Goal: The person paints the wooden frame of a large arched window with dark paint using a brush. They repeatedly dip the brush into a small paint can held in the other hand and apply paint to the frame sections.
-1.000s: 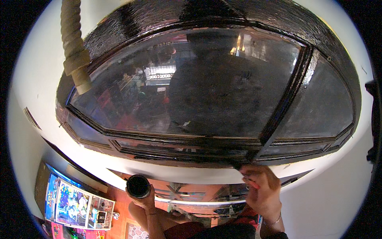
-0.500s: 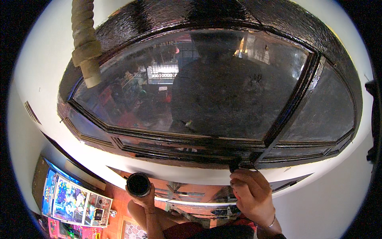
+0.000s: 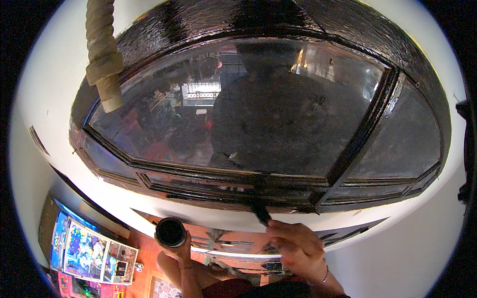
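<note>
My left hand (image 3: pixel 183 252) grips a small round cup (image 3: pixel 170 232), its open mouth showing black liquid that looks like paint. In my right hand (image 3: pixel 302 251) is a dark paintbrush (image 3: pixel 261 213), held between thumb and fingers. Its bristle end meets the lower rail of a glossy black-brown window frame (image 3: pixel 358 136), left of the lower end of the slanting upright bar. The large dark glass pane (image 3: pixel 278 119) above the brush reflects a room and a dark silhouette.
A ribbed beige hose (image 3: pixel 103 54) hangs before the frame's upper left. White wall (image 3: pixel 49 129) surrounds the frame. Below left stand a brightly coloured lit cabinet (image 3: pixel 89 248) and an orange floor (image 3: pixel 147 258). A thin nail (image 3: pixel 74 150) sticks out by the frame's left edge.
My right hand has moved left along the lower rail with the paintbrush, away from the slanting bar's foot. My left hand keeps the cup in nearly the same place.
</note>
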The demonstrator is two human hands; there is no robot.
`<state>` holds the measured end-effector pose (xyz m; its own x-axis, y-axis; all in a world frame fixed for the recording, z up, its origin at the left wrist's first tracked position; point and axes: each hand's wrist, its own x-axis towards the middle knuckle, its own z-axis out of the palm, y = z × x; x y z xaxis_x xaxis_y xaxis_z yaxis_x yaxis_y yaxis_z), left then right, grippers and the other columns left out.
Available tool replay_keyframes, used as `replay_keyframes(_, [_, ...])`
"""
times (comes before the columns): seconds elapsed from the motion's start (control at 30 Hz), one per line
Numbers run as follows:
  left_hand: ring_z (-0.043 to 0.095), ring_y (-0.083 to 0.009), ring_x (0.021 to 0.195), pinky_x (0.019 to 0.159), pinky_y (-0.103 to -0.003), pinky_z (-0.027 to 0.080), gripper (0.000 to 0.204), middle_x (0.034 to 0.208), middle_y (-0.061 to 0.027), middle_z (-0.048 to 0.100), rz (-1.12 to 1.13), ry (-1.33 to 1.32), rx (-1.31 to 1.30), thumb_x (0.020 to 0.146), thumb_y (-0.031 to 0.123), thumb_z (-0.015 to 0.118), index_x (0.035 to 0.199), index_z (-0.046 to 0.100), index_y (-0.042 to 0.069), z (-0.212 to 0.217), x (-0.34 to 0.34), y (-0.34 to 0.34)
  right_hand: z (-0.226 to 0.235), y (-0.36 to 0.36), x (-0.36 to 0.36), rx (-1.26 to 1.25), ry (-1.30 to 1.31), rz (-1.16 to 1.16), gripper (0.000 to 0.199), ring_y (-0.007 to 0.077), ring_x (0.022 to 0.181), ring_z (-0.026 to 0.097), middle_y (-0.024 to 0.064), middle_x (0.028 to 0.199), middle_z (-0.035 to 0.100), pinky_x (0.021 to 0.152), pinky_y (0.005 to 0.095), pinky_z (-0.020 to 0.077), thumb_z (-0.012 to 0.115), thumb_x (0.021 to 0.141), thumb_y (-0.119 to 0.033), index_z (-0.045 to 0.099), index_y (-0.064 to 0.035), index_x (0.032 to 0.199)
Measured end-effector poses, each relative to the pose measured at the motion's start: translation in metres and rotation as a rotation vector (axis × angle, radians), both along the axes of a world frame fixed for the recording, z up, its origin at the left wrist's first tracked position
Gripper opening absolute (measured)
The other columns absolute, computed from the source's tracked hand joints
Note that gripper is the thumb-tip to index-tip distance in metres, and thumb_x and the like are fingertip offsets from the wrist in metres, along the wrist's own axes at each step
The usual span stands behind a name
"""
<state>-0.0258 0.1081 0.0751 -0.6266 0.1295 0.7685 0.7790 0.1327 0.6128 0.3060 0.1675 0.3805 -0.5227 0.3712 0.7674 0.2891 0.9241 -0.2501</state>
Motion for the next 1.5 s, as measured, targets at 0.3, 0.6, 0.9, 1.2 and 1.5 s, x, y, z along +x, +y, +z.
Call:
replay_keyframes(0.3, [0.055, -0.0396, 0.127, 0.108, -0.049, 0.045, 0.118, 0.139, -0.0238, 0.052, 0.009, -0.179, -0.192, 0.057, 0.031, 0.095, 0.15, 0.029, 0.001, 0.006, 0.001, -0.007, 0.01, -0.007, 0.038, -0.128, 0.051, -0.296, 0.051, 0.0336, 0.094, 0.069, 0.0139, 0.113, 0.07, 0.076, 0.0428, 0.058, 0.068, 0.064, 0.009, 0.06, -0.0073, 0.111])
replay_keyframes(0.6, [0.055, -0.0392, 0.127, 0.108, -0.049, 0.045, 0.12, 0.139, -0.024, 0.053, -0.032, -0.017, 0.02, 0.056, 0.031, 0.095, 0.15, 0.029, 0.0, -0.01, -0.006, -0.001, 0.021, -0.006, 0.032, -0.09, 0.0, -0.378, 0.041, 0.0307, 0.083, 0.073, 0.0176, 0.095, 0.072, 0.068, 0.0329, 0.0578, 0.061, 0.073, 0.02, 0.049, -0.0044, 0.104])
replay_keyframes(0.9, [0.058, -0.0376, 0.123, 0.105, -0.047, 0.048, 0.115, 0.134, -0.0212, 0.057, -0.071, -0.228, 0.0, 0.054, 0.033, 0.096, 0.147, 0.036, 0.0, -0.014, -0.001, -0.005, 0.003, -0.013, 0.029, -0.13, 0.175, -0.435, 0.032, 0.0291, 0.089, 0.071, 0.0141, 0.102, 0.072, 0.073, 0.0357, 0.0567, 0.067, 0.079, 0.01, 0.057, -0.0035, 0.106])
replay_keyframes(1.2, [0.06, -0.0349, 0.118, 0.1, -0.047, 0.05, 0.122, 0.131, -0.0181, 0.059, 0.089, -0.102, -0.092, 0.046, 0.041, 0.098, 0.145, 0.037, 0.003, -0.005, 0.007, -0.009, -0.005, -0.015, 0.03, 0.009, 0.172, -0.526, 0.019, 0.0285, 0.089, 0.07, 0.02, 0.1, 0.069, 0.081, 0.0354, 0.0578, 0.065, 0.089, 0.006, 0.06, 0.0031, 0.107])
replay_keyframes(1.5, [0.061, -0.0349, 0.118, 0.1, -0.046, 0.051, 0.119, 0.13, -0.018, 0.06, 0.117, -0.159, -0.101, 0.049, 0.045, 0.097, 0.144, 0.038, 0.003, 0.025, 0.027, -0.02, -0.013, -0.027, 0.022, -0.096, 0.409, -0.233, 0.018, 0.0301, 0.086, 0.067, 0.0187, 0.094, 0.065, 0.076, 0.0401, 0.0564, 0.065, 0.095, -0.011, 0.055, 0.005, 0.097])
